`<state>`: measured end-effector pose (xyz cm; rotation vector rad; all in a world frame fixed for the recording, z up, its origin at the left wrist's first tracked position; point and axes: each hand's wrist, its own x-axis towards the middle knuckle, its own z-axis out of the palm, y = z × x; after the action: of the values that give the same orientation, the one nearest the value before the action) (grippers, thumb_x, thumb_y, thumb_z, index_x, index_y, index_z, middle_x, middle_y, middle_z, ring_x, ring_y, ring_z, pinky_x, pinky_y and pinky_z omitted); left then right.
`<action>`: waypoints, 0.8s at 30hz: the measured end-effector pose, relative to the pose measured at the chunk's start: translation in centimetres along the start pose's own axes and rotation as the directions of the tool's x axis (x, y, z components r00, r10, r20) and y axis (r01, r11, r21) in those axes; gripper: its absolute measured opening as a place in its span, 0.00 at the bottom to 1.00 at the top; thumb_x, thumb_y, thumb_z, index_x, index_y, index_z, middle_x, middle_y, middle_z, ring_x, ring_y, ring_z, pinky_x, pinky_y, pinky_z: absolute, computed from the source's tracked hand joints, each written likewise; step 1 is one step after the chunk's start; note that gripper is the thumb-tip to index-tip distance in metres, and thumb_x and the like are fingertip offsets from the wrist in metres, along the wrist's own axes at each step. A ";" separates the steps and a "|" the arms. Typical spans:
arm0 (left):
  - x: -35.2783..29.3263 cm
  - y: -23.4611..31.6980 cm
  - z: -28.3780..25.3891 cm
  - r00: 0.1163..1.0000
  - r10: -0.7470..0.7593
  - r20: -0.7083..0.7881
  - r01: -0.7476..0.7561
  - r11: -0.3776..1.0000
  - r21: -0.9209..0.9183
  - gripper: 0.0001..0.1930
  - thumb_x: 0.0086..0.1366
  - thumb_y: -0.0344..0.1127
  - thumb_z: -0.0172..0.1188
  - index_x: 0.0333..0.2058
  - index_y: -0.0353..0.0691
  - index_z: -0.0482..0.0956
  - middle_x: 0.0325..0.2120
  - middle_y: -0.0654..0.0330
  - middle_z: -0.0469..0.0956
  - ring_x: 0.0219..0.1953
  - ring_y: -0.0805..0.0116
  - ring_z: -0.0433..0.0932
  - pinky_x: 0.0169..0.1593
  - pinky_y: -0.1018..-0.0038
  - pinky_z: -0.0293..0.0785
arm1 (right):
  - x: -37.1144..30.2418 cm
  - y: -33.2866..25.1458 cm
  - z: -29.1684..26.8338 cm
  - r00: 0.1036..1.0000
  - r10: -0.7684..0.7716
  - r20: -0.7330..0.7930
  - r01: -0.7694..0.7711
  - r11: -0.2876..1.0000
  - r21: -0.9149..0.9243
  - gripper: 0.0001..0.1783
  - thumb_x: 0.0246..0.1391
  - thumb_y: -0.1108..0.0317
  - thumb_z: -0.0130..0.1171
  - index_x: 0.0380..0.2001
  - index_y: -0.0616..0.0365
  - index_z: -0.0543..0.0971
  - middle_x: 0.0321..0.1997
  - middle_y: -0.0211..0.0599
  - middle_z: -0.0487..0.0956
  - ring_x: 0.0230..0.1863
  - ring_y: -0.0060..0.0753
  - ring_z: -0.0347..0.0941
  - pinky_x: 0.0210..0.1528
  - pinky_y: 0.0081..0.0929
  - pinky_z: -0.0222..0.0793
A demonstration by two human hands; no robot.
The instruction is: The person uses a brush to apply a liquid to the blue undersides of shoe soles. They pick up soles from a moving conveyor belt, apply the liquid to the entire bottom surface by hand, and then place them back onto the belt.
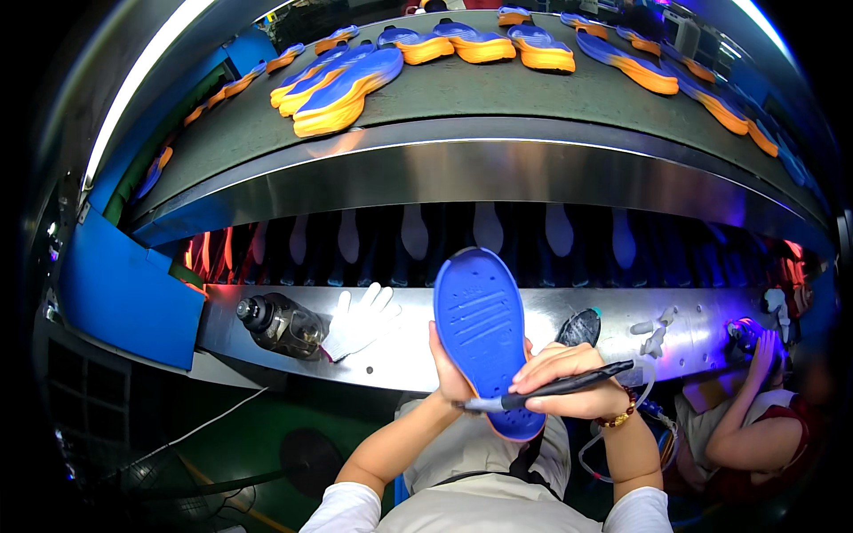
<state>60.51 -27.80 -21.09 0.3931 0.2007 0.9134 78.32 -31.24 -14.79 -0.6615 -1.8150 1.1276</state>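
Note:
In front of my body a blue shoe sole [480,311] stands tilted, its perforated, grooved face toward me and a thin orange edge at the heel. My left hand [451,371] is closed around its left side. Across the lower part of the sole, my right hand [573,384] grips a slim black pen-like tool [606,373]. Its grey section and dark tip point left, close to my left wrist; whether the tip touches anything I cannot tell. Some of my right fingers lie over the sole's right edge.
A metal ledge [413,355] carries a dark bottle [283,326], a white glove [362,322], a dark shoe-shaped piece [580,327] and small grey pieces [655,338]. Beyond it, blue-and-orange soles [346,89] lie on a green conveyor belt [444,93]. At right sits another person [755,417].

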 end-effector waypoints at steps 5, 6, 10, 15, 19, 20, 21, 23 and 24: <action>1.4 0.6 0.3 0.977 0.203 0.065 -0.210 0.969 0.131 0.56 0.45 0.81 0.14 0.46 0.32 0.67 0.35 0.45 0.73 0.36 0.57 0.75 0.42 0.64 0.71 | 0.1 0.8 -0.4 0.984 -0.067 -0.165 0.030 0.975 -0.219 0.10 0.36 0.74 0.65 0.28 0.59 0.80 0.31 0.36 0.81 0.36 0.33 0.77 0.42 0.26 0.68; 1.4 1.0 0.7 0.971 0.233 0.047 -0.237 0.964 0.122 0.56 0.45 0.81 0.14 0.45 0.32 0.67 0.35 0.45 0.73 0.35 0.56 0.75 0.42 0.64 0.71 | -0.1 0.1 -0.5 0.993 -0.091 -0.076 0.071 0.971 -0.228 0.10 0.36 0.74 0.65 0.28 0.59 0.80 0.31 0.36 0.81 0.37 0.33 0.77 0.41 0.26 0.68; 1.8 2.3 1.1 0.938 0.344 0.031 -0.345 0.932 0.112 0.55 0.46 0.81 0.16 0.44 0.31 0.68 0.33 0.44 0.73 0.35 0.54 0.74 0.41 0.62 0.71 | -0.8 -0.3 -0.8 0.994 -0.096 -0.059 0.090 0.992 -0.093 0.10 0.37 0.75 0.65 0.29 0.59 0.80 0.32 0.36 0.81 0.37 0.34 0.77 0.42 0.27 0.69; 2.0 3.3 2.1 0.935 0.353 0.039 -0.355 0.931 0.087 0.49 0.48 0.79 0.25 0.43 0.37 0.69 0.33 0.50 0.72 0.35 0.54 0.73 0.42 0.60 0.70 | -1.2 -0.4 -0.5 0.995 -0.088 -0.043 0.078 0.977 -0.200 0.10 0.37 0.77 0.65 0.29 0.60 0.80 0.32 0.38 0.80 0.40 0.36 0.76 0.46 0.28 0.69; 2.1 4.1 2.2 0.939 0.341 0.047 -0.345 0.929 0.132 0.49 0.47 0.80 0.26 0.46 0.37 0.68 0.34 0.49 0.71 0.35 0.53 0.72 0.42 0.60 0.70 | -2.3 0.3 -1.4 0.991 -0.026 -0.135 0.028 0.999 0.018 0.12 0.37 0.79 0.64 0.30 0.62 0.80 0.34 0.41 0.80 0.40 0.37 0.76 0.47 0.30 0.69; 2.2 4.1 2.4 0.935 0.352 0.050 -0.355 0.924 0.143 0.49 0.47 0.80 0.26 0.45 0.37 0.68 0.34 0.49 0.71 0.35 0.53 0.72 0.42 0.60 0.70 | -2.1 0.9 -1.3 0.965 -0.019 -0.263 -0.014 0.992 -0.122 0.11 0.37 0.80 0.64 0.30 0.63 0.79 0.34 0.41 0.80 0.40 0.37 0.76 0.47 0.30 0.70; 2.4 4.1 2.6 0.931 0.362 0.052 -0.366 0.918 0.154 0.49 0.48 0.80 0.27 0.45 0.37 0.68 0.34 0.49 0.71 0.35 0.53 0.72 0.41 0.60 0.70 | -2.0 1.1 -1.2 0.971 -0.012 -0.239 -0.030 0.985 -0.169 0.12 0.37 0.80 0.64 0.30 0.63 0.79 0.34 0.41 0.80 0.40 0.38 0.76 0.46 0.30 0.70; 2.4 4.4 3.0 0.933 0.350 0.081 -0.358 0.925 0.127 0.51 0.47 0.80 0.26 0.46 0.35 0.67 0.35 0.47 0.71 0.35 0.53 0.72 0.41 0.61 0.70 | -1.9 0.6 -0.4 0.992 -0.052 -0.111 0.038 0.991 -0.128 0.12 0.37 0.80 0.64 0.30 0.63 0.80 0.34 0.41 0.80 0.41 0.38 0.76 0.48 0.30 0.70; 2.2 4.7 3.3 0.938 0.328 0.109 -0.338 0.937 0.089 0.52 0.46 0.81 0.25 0.46 0.34 0.67 0.35 0.45 0.72 0.35 0.53 0.73 0.41 0.61 0.70 | -2.0 0.4 -0.8 0.997 -0.053 -0.057 0.050 0.997 -0.051 0.12 0.36 0.79 0.65 0.30 0.63 0.80 0.35 0.41 0.80 0.42 0.37 0.75 0.49 0.31 0.69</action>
<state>59.55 -24.25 -16.12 0.5792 0.0977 1.2196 79.95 -32.34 -15.79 -0.6662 -1.8048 1.0224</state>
